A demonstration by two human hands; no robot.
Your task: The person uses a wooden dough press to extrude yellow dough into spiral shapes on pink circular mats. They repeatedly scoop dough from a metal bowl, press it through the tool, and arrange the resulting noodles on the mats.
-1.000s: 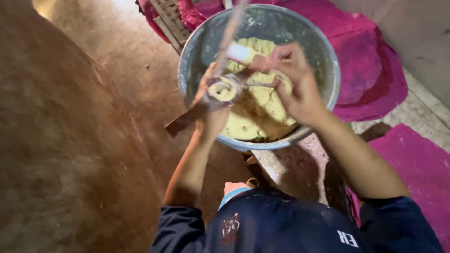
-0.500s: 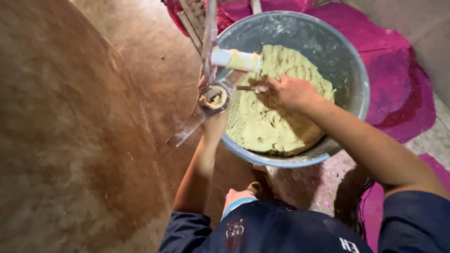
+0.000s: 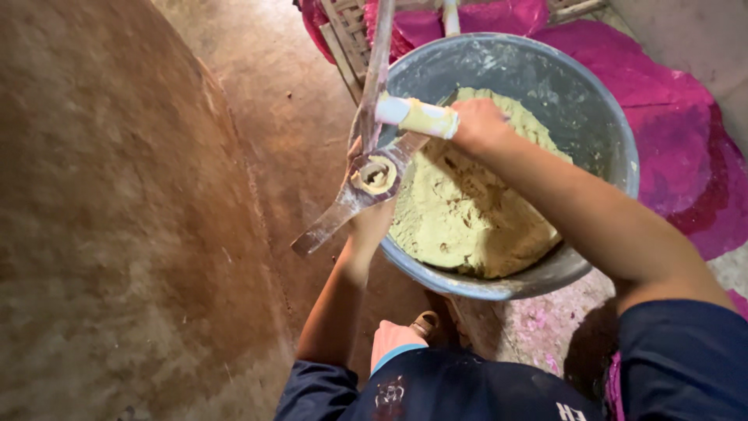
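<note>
Nearest to us our left hand (image 3: 372, 222) comes up from below with its fingers closed under a small round metal mould (image 3: 375, 175) with a long flat arm, its opening packed level with yellowish paste; the hand is mostly hidden behind the tool, so we cannot tell how tightly it clasps. A second ago this mould sat over the middle of the paste with both hands crowded on it; now we have drawn it to the near left rim of the wide grey metal basin (image 3: 592, 101), and the filling looks flush, which we judge means the packing of this piece is about finished. Just beyond, our right hand (image 3: 481, 123) is wrapped shut round a pale stick-shaped tool smeared with paste (image 3: 417, 115); half a second ago it was pressing low into the mound, and it has since lifted and swung left toward the mould. The heap of yellow-green paste (image 3: 467, 203) fills the basin's floor; a thin pale rod (image 3: 379, 54) slants up past the rim. Farthest off lie bright pink cloth (image 3: 670, 125) and a woven slatted frame (image 3: 347, 35); brown earthen floor (image 3: 117, 234) spreads to the left.
</note>
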